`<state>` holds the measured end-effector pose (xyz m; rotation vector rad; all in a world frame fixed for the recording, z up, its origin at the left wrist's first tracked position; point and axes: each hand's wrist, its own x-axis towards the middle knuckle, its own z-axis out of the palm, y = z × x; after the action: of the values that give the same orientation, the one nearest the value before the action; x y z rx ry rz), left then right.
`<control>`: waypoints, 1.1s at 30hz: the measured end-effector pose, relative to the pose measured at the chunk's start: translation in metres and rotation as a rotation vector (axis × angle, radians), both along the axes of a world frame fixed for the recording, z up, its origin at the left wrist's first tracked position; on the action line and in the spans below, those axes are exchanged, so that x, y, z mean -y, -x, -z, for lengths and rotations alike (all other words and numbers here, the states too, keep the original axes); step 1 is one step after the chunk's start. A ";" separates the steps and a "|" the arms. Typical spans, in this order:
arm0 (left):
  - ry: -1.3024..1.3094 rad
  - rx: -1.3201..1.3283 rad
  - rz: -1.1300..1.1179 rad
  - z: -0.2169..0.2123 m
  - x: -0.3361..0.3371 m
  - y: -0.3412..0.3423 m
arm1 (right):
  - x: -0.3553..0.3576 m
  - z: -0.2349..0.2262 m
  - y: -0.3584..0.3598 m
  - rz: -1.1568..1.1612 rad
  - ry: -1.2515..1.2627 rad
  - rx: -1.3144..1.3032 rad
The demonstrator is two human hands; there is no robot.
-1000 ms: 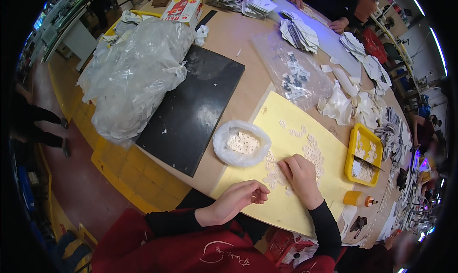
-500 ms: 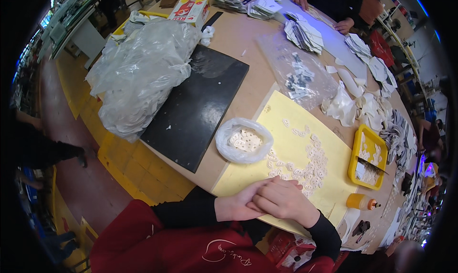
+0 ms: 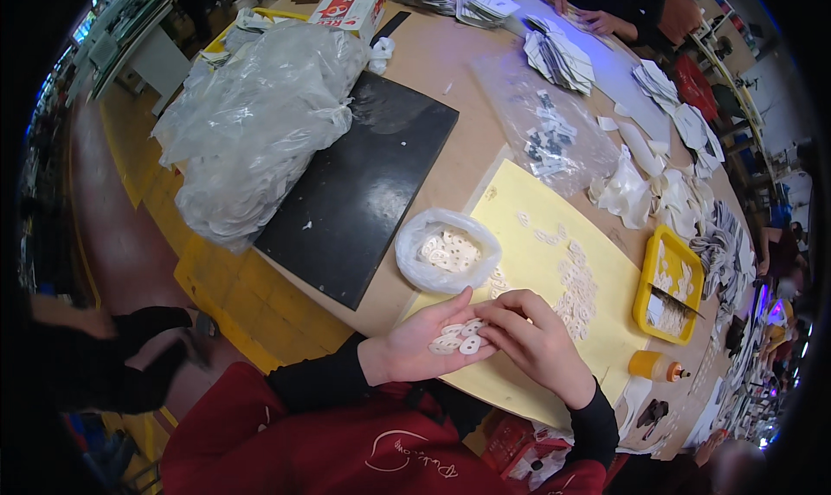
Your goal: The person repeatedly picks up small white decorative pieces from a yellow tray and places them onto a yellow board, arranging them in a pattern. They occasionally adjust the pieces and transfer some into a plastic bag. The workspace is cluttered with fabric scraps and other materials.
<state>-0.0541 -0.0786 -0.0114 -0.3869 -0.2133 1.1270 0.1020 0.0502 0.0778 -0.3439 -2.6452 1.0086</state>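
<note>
My left hand [image 3: 402,346] lies palm up and cupped, holding several small cream oval pieces with holes [image 3: 457,337]. Over its fingers, my right hand [image 3: 547,348] is bent inward, its thumb and fingertips closed at the edge of the pieces; the one it pinches is partly hidden. Just beyond my left hand is a bowl lined with thin white plastic [image 3: 409,266], with more of these pieces [image 3: 452,251] inside. Others [image 3: 575,294] are spread over a pale yellow sheet [image 3: 511,196] beneath my right hand.
A black board [image 3: 359,192] and a large clear plastic bag [image 3: 260,123] lie to the left. On the right are a yellow tray [image 3: 642,313] and an orange-filled bottle [image 3: 651,365]. Across the table, a person's hands [image 3: 597,21] work near stacked pieces [image 3: 558,55].
My hands were clasped together over the sheet. Now the left has turned up, showing the pieces in its palm, and the right has drawn back to its fingertips.
</note>
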 end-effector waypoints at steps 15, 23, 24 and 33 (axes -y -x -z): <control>0.233 -0.432 0.057 -0.027 0.008 0.020 | -0.003 -0.016 0.033 0.020 0.142 0.049; 0.154 -0.377 0.010 -0.038 0.017 0.033 | -0.029 -0.006 0.075 0.001 0.052 0.079; 0.151 -0.393 0.006 -0.036 0.018 0.034 | -0.027 -0.007 0.076 -0.018 -0.054 0.041; -0.133 0.019 -0.103 -0.008 0.012 0.029 | 0.005 -0.015 0.050 -0.301 -0.034 0.117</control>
<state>-0.0836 -0.0910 -0.0038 -0.2702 -0.3262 1.2038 0.0524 0.0448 0.0928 0.0060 -2.8766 1.0573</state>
